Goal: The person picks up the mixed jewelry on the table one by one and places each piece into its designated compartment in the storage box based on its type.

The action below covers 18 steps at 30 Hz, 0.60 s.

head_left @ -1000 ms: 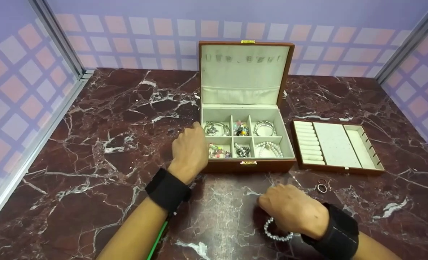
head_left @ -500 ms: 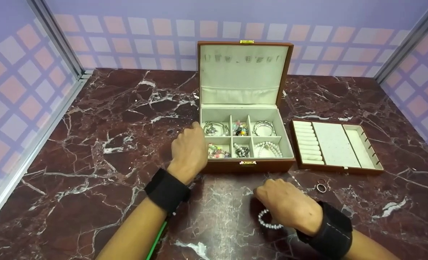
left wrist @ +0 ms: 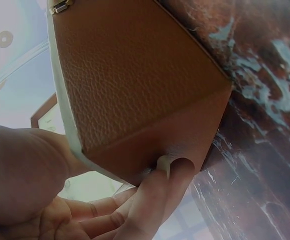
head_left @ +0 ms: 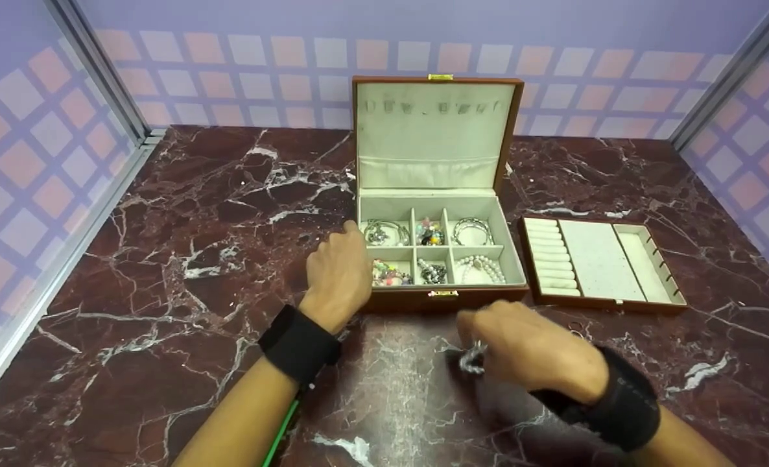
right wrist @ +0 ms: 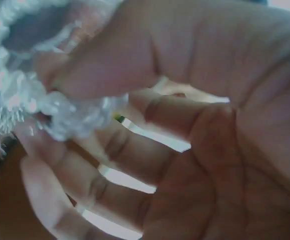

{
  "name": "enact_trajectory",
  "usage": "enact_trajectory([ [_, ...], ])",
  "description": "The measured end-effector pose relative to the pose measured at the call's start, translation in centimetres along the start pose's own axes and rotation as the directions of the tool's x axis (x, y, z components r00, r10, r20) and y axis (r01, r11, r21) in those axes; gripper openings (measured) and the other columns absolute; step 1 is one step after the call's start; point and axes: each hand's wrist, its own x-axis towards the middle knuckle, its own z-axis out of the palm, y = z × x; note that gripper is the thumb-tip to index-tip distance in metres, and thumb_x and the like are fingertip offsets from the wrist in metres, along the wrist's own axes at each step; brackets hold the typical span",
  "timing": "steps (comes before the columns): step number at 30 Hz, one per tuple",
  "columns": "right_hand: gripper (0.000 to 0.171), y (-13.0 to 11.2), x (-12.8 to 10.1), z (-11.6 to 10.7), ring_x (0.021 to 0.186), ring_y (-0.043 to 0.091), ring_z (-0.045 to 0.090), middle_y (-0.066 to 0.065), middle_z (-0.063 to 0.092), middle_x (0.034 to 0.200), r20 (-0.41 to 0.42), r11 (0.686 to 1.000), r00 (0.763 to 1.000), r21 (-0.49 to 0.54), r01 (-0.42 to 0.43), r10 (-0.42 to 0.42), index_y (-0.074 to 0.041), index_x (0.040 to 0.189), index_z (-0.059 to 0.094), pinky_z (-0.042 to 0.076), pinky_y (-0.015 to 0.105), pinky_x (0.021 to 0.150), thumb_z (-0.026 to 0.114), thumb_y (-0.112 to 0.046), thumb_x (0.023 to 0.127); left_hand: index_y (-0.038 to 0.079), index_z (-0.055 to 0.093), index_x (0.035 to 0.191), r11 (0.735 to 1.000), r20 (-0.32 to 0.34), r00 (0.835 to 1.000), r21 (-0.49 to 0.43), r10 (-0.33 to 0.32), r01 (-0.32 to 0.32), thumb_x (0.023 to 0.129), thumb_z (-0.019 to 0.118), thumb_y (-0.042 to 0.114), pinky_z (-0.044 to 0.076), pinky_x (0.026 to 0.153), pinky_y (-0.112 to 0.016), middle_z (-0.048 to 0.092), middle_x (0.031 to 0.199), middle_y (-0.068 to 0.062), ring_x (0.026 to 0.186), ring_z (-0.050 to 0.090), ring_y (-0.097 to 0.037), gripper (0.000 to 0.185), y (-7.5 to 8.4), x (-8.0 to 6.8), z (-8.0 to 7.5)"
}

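Observation:
The open brown jewelry box [head_left: 514,299] stands mid-table, its lid up and cream inside. My left hand [head_left: 340,275] grips its left side wall; in the left wrist view the fingers [left wrist: 149,200] lie against the brown outer side while the thumb passes behind the rim. In front of the box, my right hand [head_left: 527,344] holds a silvery beaded bracelet [head_left: 472,359]. The right wrist view, blurred, has the clear, shiny beads [right wrist: 75,117] pinched between thumb and fingers. Bracelets and small jewelry lie in the box's compartments, including a pearl bracelet [head_left: 488,263].
A brown tray [head_left: 602,259] with cream ring rolls lies right of the box. Just beyond my right hand, a ring [head_left: 576,329] shows partly on the dark marbled table [head_left: 164,324]. Tiled panels [head_left: 248,71] enclose the back and sides.
My right hand has moved up toward the box, and the bracelet has come off the table with it, bunched at the fingers. The left hand stays at the box's left side.

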Motion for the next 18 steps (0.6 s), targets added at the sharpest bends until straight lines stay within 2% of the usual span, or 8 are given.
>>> enact_trajectory([
  [3,0.03,0.7,-0.3,-1.3,0.067,0.008,0.059,-0.002,0.066,0.085,-0.021,0.991,0.997,0.11,0.072,-0.07,-0.019,0.101,0.062,0.053,0.019,0.055,0.069,-0.001,0.078,-0.002,0.051,0.12,1.0,0.0,1.0,0.001,0.003,-0.003,0.092,0.055,0.012,0.058,0.06,-0.043,0.069,0.095,-0.023,0.075,0.069,-0.035,0.032,0.0,0.0,0.0],
  [4,0.028,1.1,-0.3,-1.7,0.068,0.008,0.06,-0.003,0.066,0.085,-0.03,0.982,0.993,0.145,0.119,-0.116,-0.02,0.101,0.061,0.053,0.02,0.057,0.069,-0.004,0.079,-0.002,0.051,0.121,1.0,-0.001,1.0,0.001,0.006,-0.006,0.092,0.055,0.013,0.058,0.059,-0.042,0.069,0.094,-0.023,0.073,0.068,-0.034,0.033,0.0,0.0,0.0],
  [8,0.026,2.1,-0.3,-2.9,0.074,0.012,0.063,-0.001,0.067,0.087,-0.058,0.909,0.966,0.328,0.257,-0.252,-0.015,0.104,0.059,0.057,0.024,0.066,0.065,-0.003,0.081,-0.002,0.05,0.122,1.0,-0.004,1.0,0.006,0.01,-0.01,0.091,0.058,0.016,0.058,0.059,-0.042,0.069,0.094,-0.023,0.072,0.068,-0.034,0.036,-0.1,-0.1,0.1],
  [11,0.024,2.6,-0.1,-3.4,0.075,0.013,0.064,0.002,0.067,0.087,-0.103,0.864,0.954,0.405,0.298,-0.281,-0.011,0.104,0.059,0.057,0.025,0.068,0.064,-0.002,0.083,-0.002,0.05,0.123,1.0,-0.002,1.0,0.008,0.01,-0.01,0.092,0.059,0.017,0.058,0.06,-0.043,0.069,0.095,-0.023,0.074,0.068,-0.035,0.038,-0.1,-0.1,0.2],
  [16,0.026,2.9,0.3,-3.8,0.074,0.014,0.065,0.008,0.066,0.087,-0.174,0.818,0.944,0.472,0.331,-0.281,-0.009,0.106,0.059,0.059,0.027,0.069,0.067,-0.003,0.082,-0.002,0.047,0.128,1.0,0.011,1.0,0.005,0.013,-0.013,0.093,0.057,0.017,0.058,0.059,-0.042,0.069,0.096,-0.023,0.073,0.068,-0.034,0.041,-0.1,-0.1,0.3],
  [18,0.028,3.0,0.4,-3.9,0.07,0.013,0.065,0.009,0.066,0.085,-0.192,0.8,0.939,0.491,0.344,-0.286,-0.009,0.106,0.059,0.059,0.027,0.065,0.071,-0.007,0.081,-0.003,0.047,0.129,1.0,0.013,1.0,0.004,0.014,-0.014,0.093,0.057,0.017,0.058,0.059,-0.041,0.069,0.095,-0.023,0.072,0.068,-0.033,0.042,-0.1,-0.1,0.2],
])
